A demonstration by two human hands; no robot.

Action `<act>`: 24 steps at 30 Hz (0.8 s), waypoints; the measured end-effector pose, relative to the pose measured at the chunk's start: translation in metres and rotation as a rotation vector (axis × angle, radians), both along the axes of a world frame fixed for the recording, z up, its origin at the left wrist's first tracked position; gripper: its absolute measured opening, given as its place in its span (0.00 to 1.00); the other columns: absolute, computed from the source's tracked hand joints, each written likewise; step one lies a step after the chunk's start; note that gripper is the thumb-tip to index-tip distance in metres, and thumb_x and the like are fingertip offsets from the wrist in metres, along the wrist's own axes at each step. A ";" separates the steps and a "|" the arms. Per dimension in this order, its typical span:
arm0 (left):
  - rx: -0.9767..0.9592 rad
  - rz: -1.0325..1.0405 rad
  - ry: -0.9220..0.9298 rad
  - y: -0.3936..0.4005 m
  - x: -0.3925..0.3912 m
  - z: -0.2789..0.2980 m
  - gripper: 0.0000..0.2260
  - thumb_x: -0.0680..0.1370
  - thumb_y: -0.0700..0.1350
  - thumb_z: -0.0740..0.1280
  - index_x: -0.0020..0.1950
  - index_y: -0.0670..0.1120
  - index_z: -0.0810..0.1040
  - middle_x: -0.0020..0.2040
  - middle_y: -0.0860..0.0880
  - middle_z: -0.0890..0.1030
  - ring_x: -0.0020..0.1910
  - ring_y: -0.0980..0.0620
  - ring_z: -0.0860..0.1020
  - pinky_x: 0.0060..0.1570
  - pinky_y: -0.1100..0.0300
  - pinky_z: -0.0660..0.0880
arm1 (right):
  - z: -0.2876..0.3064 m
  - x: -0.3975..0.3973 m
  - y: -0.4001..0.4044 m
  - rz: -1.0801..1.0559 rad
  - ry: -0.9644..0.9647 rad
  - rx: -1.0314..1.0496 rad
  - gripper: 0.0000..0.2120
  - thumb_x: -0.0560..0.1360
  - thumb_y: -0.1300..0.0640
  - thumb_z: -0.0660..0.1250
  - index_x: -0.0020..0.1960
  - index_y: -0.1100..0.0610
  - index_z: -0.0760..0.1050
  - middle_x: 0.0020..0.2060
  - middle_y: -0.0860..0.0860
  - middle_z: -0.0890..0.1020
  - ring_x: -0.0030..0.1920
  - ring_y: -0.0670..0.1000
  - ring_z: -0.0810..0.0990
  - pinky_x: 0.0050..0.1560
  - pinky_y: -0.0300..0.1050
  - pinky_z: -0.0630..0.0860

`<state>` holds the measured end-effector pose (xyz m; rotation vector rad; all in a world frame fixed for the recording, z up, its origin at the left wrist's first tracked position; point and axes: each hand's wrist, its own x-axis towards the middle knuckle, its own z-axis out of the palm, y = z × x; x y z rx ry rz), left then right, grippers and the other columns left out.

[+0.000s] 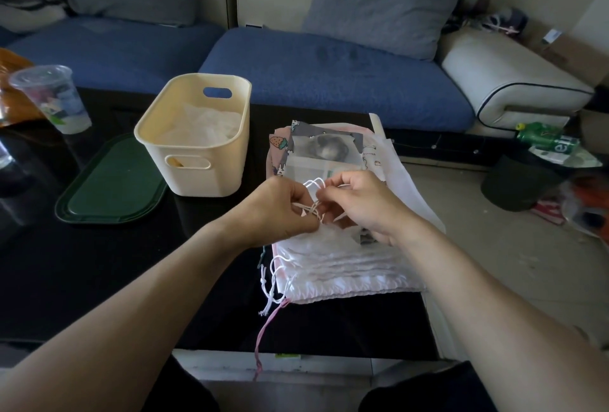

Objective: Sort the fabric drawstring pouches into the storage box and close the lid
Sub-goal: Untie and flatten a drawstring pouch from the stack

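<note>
Both hands busy with the drawstrings of the top pouch.

The left hand (278, 205) and right hand (359, 202) have their fingers (324, 194) curled in, pinching the white drawstrings (313, 184) over the stack of pouches (346, 266) at the bench's (131, 279) right end. The cream storage box (197, 134) stands just left of the stack, white fabric already inside; its green lid (112, 184) lies flat beside it. Judging by this, sorting is under way: next, free this pouch and carry it leftward into the box.
</note>
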<state>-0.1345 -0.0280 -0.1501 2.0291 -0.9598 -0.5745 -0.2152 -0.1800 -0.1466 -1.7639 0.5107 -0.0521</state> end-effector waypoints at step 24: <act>-0.032 0.299 -0.487 -0.006 -0.001 -0.010 0.06 0.75 0.53 0.72 0.47 0.52 0.85 0.42 0.51 0.85 0.43 0.52 0.82 0.43 0.53 0.80 | -0.006 -0.005 -0.010 0.144 -0.133 -0.221 0.13 0.69 0.57 0.79 0.50 0.52 0.79 0.47 0.50 0.84 0.47 0.47 0.83 0.47 0.41 0.80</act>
